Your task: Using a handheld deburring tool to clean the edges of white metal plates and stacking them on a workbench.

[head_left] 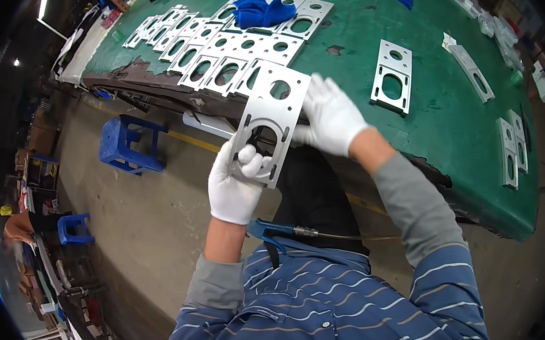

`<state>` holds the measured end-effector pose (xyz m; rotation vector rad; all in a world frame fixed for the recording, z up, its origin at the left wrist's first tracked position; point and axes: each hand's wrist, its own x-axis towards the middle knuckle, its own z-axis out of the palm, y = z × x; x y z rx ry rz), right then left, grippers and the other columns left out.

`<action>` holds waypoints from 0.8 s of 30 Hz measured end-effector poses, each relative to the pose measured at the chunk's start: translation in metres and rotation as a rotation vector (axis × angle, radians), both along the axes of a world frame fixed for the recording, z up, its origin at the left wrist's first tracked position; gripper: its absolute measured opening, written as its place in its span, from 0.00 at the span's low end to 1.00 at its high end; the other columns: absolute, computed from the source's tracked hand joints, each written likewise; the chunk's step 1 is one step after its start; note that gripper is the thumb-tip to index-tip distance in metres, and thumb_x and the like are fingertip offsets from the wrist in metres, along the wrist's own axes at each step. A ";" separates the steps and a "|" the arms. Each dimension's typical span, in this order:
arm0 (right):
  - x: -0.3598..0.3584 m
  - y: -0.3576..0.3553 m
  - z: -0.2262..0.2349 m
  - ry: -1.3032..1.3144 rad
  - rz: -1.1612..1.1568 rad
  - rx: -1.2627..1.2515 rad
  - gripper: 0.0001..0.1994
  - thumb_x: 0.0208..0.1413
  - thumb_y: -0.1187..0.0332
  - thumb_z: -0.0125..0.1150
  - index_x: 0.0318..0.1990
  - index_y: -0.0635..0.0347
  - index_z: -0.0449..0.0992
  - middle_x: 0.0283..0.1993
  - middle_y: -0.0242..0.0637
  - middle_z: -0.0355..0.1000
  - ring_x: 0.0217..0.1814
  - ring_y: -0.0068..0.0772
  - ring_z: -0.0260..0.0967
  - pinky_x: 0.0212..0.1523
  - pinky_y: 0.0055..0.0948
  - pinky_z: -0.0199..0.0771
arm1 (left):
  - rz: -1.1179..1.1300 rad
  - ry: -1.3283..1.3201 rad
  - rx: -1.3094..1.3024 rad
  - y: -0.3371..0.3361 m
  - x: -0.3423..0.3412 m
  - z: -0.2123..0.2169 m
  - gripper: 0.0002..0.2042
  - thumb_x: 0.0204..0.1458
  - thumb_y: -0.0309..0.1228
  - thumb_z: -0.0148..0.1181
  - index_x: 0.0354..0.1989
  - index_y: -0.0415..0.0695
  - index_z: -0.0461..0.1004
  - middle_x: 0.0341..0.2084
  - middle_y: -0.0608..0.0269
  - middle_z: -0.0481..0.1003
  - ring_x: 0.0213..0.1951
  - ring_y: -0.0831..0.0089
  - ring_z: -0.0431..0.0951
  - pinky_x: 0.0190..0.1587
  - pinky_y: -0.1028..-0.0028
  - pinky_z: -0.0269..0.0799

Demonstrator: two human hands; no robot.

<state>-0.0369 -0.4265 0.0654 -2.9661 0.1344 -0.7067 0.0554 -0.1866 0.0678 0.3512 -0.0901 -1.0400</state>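
In front of me, a silvery flat metal plate (272, 111) is held up at a slight tilt. It has a round hole, a larger opening, slots and small holes. My left hand (234, 196), in a white glove, grips its lower end, with fingertips showing through the large opening. At the plate's right edge is my white-gloved right hand (332, 114), fingers stretched upward and thumb apart. Whether it touches the edge is hard to tell. Behind the held plate, several similar plates (225, 44) lie in overlapping rows, with a blue cloth (260, 12) on top.
The green table (347, 60) has a worn, torn edge. On its right side lie a single plate (393, 77), a narrow plate (472, 71) and two more plates (511, 152). A blue air gun (274, 230) with a hose is at my waist. Blue stools (133, 145) stand left.
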 end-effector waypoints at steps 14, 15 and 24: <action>-0.121 -0.063 0.014 -0.075 -0.481 -0.045 0.21 0.64 0.57 0.60 0.56 0.63 0.73 0.57 0.45 0.73 0.62 0.52 0.69 0.64 0.43 0.67 | -0.008 -0.376 0.268 -0.097 0.005 0.022 0.18 0.71 0.39 0.49 0.60 0.42 0.72 0.28 0.70 0.68 0.25 0.79 0.62 0.50 0.68 0.70; -0.114 -0.059 0.015 -0.215 -0.478 -0.029 0.23 0.66 0.57 0.58 0.60 0.64 0.72 0.60 0.46 0.72 0.63 0.52 0.69 0.66 0.44 0.66 | -0.037 -0.270 0.199 -0.097 0.000 0.019 0.18 0.71 0.39 0.49 0.61 0.42 0.72 0.27 0.70 0.68 0.24 0.80 0.61 0.50 0.69 0.70; -0.009 0.001 0.060 -0.144 -0.502 0.085 0.34 0.73 0.44 0.40 0.65 0.73 0.64 0.64 0.54 0.69 0.64 0.56 0.68 0.64 0.45 0.67 | -0.169 -0.120 -0.043 -0.055 -0.058 0.011 0.18 0.72 0.39 0.44 0.61 0.44 0.72 0.23 0.73 0.60 0.20 0.81 0.56 0.49 0.72 0.71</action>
